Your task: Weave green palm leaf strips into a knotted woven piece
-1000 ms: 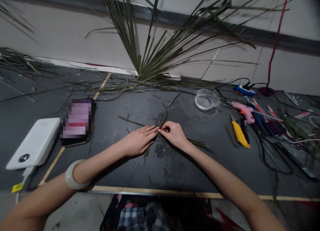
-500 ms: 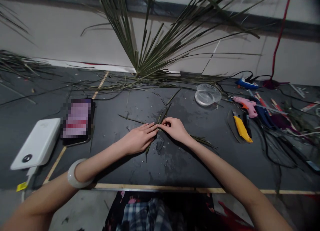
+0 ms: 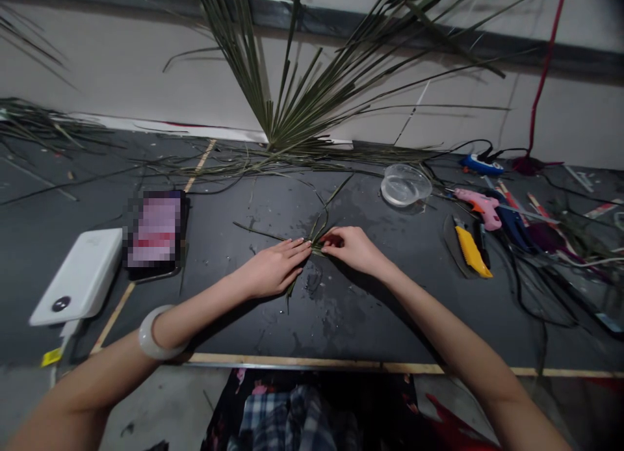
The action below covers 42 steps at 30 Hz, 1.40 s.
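On the dark tabletop, a small cluster of green palm leaf strips (image 3: 319, 223) spreads out from a crossing point between my hands. My left hand (image 3: 273, 268) lies flat with fingers stretched out, its fingertips pressing the strips near the crossing. Just right of it, my right hand (image 3: 358, 248) has thumb and forefinger pinched at a strip beside that crossing. The crossing itself is partly hidden by my fingers. Strip ends stick out to the upper right, to the left, and below my left hand.
A large fan-shaped palm leaf (image 3: 292, 113) leans on the wall. Leftward are a phone (image 3: 156, 233) and a white power bank (image 3: 80, 275). A clear plastic dish (image 3: 404, 186), a pink glue gun (image 3: 480, 207), a yellow-edged scraper (image 3: 472, 251) and cables lie to the right.
My right hand has shifted slightly right along the strips, away from my left fingertips. My left hand stays flat on the strips. The whole view has shifted slightly.
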Available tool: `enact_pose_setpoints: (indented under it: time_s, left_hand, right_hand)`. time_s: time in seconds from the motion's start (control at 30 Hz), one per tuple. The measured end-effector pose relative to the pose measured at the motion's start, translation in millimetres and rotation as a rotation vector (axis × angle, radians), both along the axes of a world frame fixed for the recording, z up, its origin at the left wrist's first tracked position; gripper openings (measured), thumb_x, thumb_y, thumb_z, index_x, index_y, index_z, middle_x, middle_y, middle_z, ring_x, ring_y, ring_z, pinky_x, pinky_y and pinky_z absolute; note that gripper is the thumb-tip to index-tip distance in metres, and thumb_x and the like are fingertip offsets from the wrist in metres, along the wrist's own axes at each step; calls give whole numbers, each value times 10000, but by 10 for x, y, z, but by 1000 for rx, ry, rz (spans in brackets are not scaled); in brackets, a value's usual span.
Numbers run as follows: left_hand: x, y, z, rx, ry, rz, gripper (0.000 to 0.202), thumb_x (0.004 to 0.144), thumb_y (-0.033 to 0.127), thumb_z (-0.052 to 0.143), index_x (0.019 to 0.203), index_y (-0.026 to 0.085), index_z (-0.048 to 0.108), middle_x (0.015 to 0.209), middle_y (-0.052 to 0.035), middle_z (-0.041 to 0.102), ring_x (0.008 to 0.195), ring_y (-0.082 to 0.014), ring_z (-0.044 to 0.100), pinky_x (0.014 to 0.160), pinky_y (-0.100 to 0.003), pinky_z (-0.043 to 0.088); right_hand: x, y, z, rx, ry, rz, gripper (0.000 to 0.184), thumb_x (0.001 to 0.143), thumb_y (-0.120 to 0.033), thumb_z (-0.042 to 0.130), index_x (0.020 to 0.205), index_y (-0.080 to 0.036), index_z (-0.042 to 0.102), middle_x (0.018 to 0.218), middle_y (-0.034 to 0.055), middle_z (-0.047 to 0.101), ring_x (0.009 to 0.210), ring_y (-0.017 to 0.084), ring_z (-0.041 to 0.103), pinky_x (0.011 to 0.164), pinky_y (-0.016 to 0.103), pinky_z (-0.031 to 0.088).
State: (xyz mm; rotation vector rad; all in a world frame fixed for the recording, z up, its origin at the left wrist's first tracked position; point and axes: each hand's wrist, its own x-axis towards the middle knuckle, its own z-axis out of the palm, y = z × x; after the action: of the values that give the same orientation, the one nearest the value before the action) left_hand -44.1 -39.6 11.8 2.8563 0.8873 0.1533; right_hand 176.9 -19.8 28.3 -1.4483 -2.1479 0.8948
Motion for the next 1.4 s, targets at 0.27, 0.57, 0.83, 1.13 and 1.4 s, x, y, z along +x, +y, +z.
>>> enact_pose_setpoints:
  time_s: [0.27, 0.57, 0.83, 1.13, 1.4]
  left_hand:
    - [-10, 6, -17, 5, -8, -9, 437, 955, 274, 329, 1355, 122, 418, 1441, -93, 405, 1356, -207, 342, 1125, -355, 291]
    - [-15, 5, -20, 11, -1, -16, 446, 955, 279, 331, 1365, 120, 398, 1447, -101, 392, 1357, -205, 340, 1126, -351, 287]
    - [-17, 2, -25, -3, -23, -13, 450, 951, 269, 339, 1356, 87, 408, 1441, -117, 399, 1356, -214, 342, 1126, -352, 292]
    - [-17, -17, 11, 17, 7, -17, 444, 943, 242, 346, 1341, 64, 430, 1429, -126, 413, 1341, -241, 365, 1113, -381, 326]
    - [-36, -9, -5, 10, -30, -12, 423, 945, 247, 354, 1340, 116, 433, 1431, -106, 414, 1344, -230, 361, 1109, -375, 332]
  right_hand:
    - [299, -74, 369, 285, -204, -140, 180, 809, -134, 543, 915, -172, 683, 883, 68, 693, 738, 170, 620, 686, 280, 451]
    - [11, -222, 167, 116, -556, 22, 73, 807, -186, 635, 782, -182, 703, 823, 88, 708, 749, 210, 649, 622, 276, 429]
    - [12, -160, 199, -13, -564, 37, 112, 831, -207, 613, 746, -170, 677, 808, 109, 711, 765, 233, 661, 602, 283, 404]
    - [12, -50, 249, -169, -346, 37, 115, 770, -94, 545, 709, -190, 564, 727, 56, 693, 662, 173, 628, 577, 249, 400]
    - [84, 339, 213, -605, 143, -25, 287, 571, 23, 600, 740, -179, 486, 584, -53, 630, 539, 96, 573, 540, 191, 427]
